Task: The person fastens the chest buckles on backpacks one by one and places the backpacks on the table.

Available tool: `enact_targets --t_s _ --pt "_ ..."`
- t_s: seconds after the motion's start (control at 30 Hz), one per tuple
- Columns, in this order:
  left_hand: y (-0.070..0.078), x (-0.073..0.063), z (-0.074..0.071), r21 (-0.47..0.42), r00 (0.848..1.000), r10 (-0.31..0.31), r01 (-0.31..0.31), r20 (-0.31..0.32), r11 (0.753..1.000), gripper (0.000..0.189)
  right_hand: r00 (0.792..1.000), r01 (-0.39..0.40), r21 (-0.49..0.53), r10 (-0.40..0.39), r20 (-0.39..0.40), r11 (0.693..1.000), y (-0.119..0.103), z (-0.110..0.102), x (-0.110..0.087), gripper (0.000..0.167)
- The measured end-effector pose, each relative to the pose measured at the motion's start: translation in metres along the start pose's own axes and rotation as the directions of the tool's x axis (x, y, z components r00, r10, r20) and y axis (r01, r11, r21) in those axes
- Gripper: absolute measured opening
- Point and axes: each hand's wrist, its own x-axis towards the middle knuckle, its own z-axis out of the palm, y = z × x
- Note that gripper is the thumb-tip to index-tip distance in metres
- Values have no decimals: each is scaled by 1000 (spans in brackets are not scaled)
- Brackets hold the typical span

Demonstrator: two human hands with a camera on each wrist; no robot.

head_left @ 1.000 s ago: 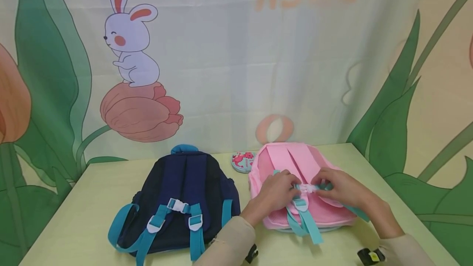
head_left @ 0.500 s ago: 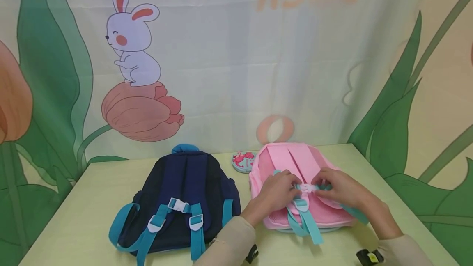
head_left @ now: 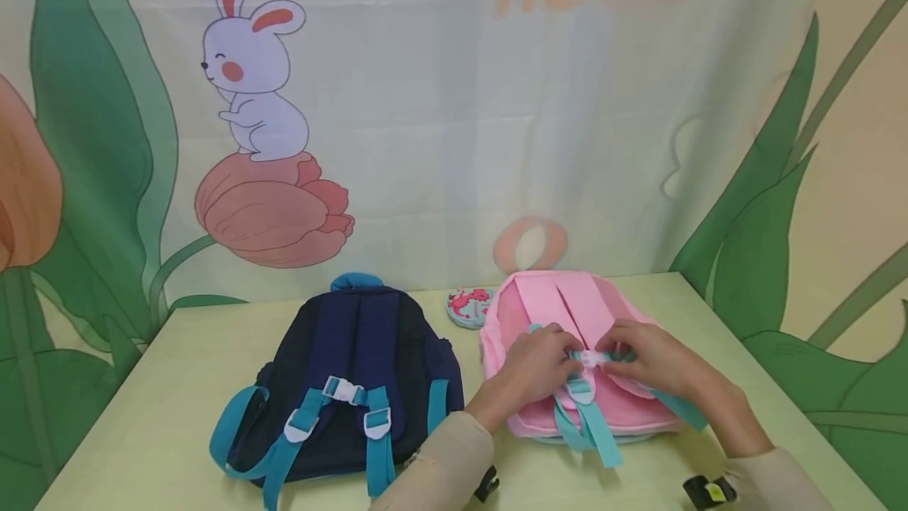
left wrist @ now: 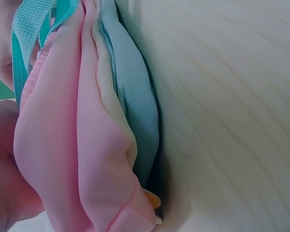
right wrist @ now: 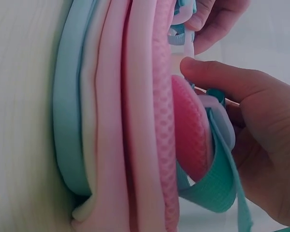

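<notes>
A pink backpack [head_left: 521, 408] lies with its shoulder straps facing up on the right part of the table. Across those straps runs a chest strap with a white plastic buckle [head_left: 590, 359]. My left hand [head_left: 541, 363] pinches the buckle's left end, and my right hand [head_left: 651, 355] pinches its right end. In the right wrist view, thumb and fingers of the right hand [right wrist: 266, 111] close in at the strap beside a white adjuster [right wrist: 222, 116]. Turquoise webbing [head_left: 589, 424] hangs over the bag's lower edge. The left wrist view shows mostly the bag's pink side [left wrist: 53, 130].
A dark blue backpack [head_left: 355, 337] with blue straps and a fastened white buckle [head_left: 344, 390] lies left of the pink one. Behind, between the bags, sits a small round red-and-turquoise patterned item [head_left: 468, 307]. A printed curtain [head_left: 426, 140] hangs at the table's [head_left: 156, 416] back edge.
Both hands stay at the white buckle, which sits at a slightly different angle between the fingers. The head view has tipped slightly; the bags lie where they were.
</notes>
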Motion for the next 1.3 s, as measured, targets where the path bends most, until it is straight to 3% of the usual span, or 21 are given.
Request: enact_targets --t_s 0.7,1.17,1.3 --pt "2 3 1 -43 1000 3 -4 -28 999 26 1000 0 1 0 7 1000 -6 -3 1 23" --pt "5 1 6 -167 998 -26 15 -60 986 26 1000 -20 -15 20 -9 1000 -7 0 2 24" --pt "6 1 7 -198 998 -45 34 -54 980 27 1000 8 -25 -8 -10 1000 -10 0 4 22"
